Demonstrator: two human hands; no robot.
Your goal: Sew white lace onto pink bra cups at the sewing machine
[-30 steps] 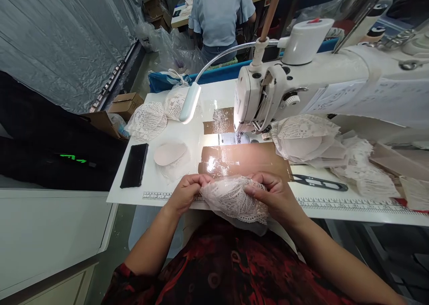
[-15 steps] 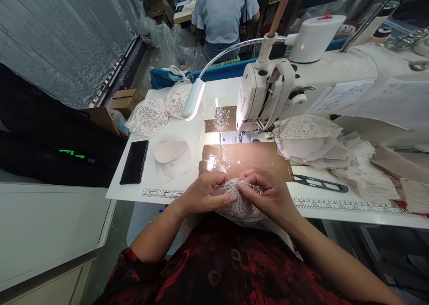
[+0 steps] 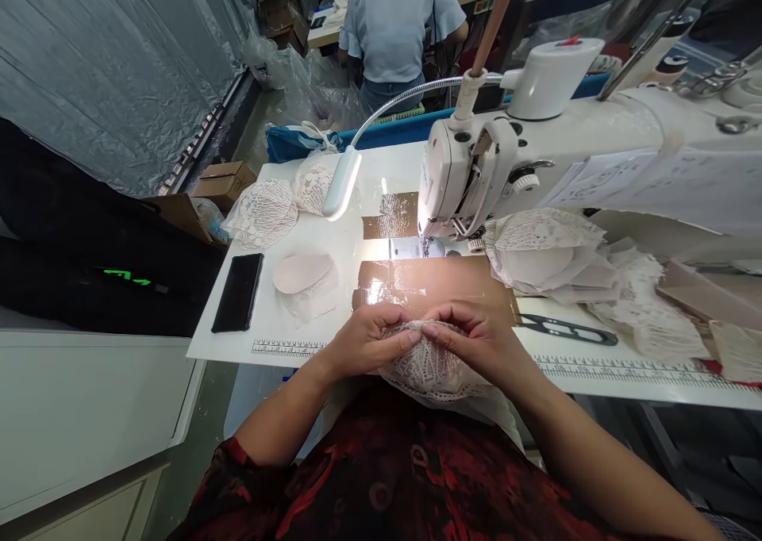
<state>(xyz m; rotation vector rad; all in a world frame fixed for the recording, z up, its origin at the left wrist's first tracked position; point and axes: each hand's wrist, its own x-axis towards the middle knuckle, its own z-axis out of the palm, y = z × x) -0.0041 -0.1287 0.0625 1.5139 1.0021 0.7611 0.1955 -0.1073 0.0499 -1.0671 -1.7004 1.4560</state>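
Observation:
Close to my body at the table's front edge is a white lace bra cup [image 3: 429,364], its scalloped border hanging toward my lap. My left hand [image 3: 376,339] pinches its upper edge between thumb and fingers. From the other side my right hand [image 3: 470,336] grips the same edge, and the two thumb tips nearly meet on the lace. Fingers and palms hide part of the far rim. Beyond my hands lies a taped brown board [image 3: 440,279] in front of the sewing machine [image 3: 464,168].
Thread snips [image 3: 568,330] lie to the right, near piled lace pieces [image 3: 548,247]. A phone [image 3: 237,293], a beige pad [image 3: 303,274] and lace cups [image 3: 262,212] sit on the left. A lamp [image 3: 343,182] reaches over the table [image 3: 279,341]. A person [image 3: 393,25] sits beyond.
My right thumb has shifted left along the lace edge toward my left thumb. More of the cup's front now shows below my hands. The camera view has tilted slightly.

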